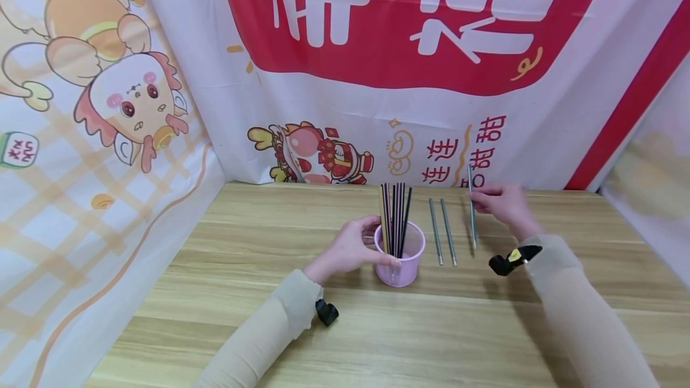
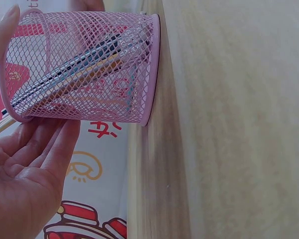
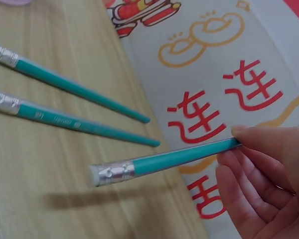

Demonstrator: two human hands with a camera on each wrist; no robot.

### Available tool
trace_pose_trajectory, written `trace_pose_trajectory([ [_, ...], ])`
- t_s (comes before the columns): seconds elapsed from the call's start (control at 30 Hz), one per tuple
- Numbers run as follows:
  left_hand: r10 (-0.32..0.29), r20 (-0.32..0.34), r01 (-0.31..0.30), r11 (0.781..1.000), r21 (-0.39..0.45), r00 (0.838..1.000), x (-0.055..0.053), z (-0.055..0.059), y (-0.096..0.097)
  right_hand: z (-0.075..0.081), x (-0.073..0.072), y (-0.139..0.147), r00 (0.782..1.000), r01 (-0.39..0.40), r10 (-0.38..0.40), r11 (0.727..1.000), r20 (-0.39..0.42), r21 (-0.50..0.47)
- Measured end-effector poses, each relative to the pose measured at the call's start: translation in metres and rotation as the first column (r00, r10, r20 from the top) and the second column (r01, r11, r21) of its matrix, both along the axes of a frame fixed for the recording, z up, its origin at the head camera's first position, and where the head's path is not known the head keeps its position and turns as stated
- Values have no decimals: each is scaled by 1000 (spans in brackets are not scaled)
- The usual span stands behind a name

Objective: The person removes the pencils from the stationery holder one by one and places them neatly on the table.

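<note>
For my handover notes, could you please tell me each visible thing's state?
Left hand: gripping the pink mesh cup.
Right hand: pinching a teal pencil.
Teal pencil: raised off the table.
Pink mesh cup: upright, open-topped.
Slim sticks: leaning inside the cup.
Two other pencils: lying flat, apart.

You are wearing beige sleeves (image 1: 593, 316), black cameras (image 1: 326, 312) sitting beside their cuffs (image 1: 552, 254), the right one showing yellow.

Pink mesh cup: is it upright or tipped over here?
Upright. The cup has its open rim facing up, sticks leaning inside, and its base toward the table.
</note>
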State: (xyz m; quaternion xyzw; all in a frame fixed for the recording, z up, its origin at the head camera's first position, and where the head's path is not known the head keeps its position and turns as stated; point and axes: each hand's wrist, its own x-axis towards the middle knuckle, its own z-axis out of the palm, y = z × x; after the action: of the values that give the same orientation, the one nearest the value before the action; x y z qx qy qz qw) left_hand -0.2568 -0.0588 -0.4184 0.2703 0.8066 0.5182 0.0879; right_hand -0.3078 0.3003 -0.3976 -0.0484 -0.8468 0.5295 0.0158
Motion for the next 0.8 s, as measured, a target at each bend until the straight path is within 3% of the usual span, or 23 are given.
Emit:
trace_pose_trajectory([
  [0.27, 9, 2, -9, 1000, -13, 1000, 1, 1, -1, -24, -1, 4, 996, -59, 55, 997, 71, 47],
  [0.53, 18, 2, -18, 999, -28, 1000, 1, 1, 0, -40, -1, 1, 995, -54, 50, 998, 89, 38],
  [0.8, 30, -2, -30, 999, -45, 1000, 1, 0, 0, -48, -1, -6, 994, -21, 6, 989, 106, 147],
])
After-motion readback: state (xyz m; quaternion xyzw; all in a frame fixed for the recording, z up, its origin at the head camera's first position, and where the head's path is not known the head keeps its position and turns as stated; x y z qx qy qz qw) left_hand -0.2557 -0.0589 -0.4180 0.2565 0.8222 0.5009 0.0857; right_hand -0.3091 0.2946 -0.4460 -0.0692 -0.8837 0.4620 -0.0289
